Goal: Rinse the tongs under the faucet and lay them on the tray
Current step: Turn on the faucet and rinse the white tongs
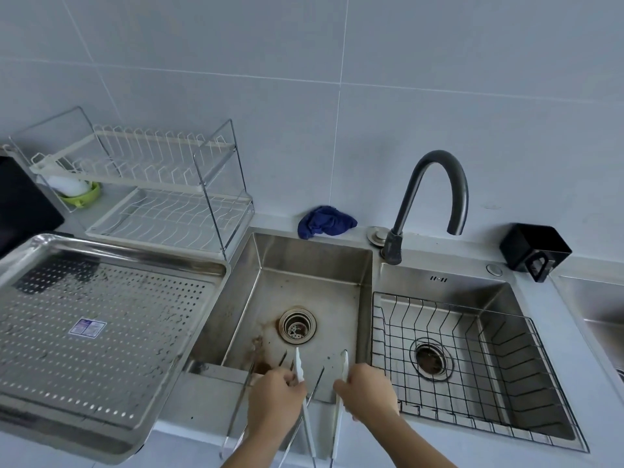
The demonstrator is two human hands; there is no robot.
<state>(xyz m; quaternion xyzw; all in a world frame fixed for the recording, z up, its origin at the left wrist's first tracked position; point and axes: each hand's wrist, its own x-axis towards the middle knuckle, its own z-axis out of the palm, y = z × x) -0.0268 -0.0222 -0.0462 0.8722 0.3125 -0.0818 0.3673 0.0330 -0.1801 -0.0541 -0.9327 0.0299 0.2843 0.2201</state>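
Over the near edge of the left sink basin point(304, 258), my left hand point(275, 400) grips one arm of the white-tipped tongs point(298, 366). My right hand point(368, 390) holds the tongs' other arm, whose white tip points into the basin. A second pair of thin metal tongs point(241, 396) lies under my left hand across the sink's front rim. The dark curved faucet point(435, 197) stands behind the divider, its spout over the right basin; no water runs. The perforated steel tray point(101, 332) sits on the counter to the left.
A black wire basket point(472, 359) fills the right basin. A blue cloth point(326, 221) lies behind the left basin. A white dish rack point(152, 184) with a green bowl stands at the back left. A black holder point(533, 246) sits at the right.
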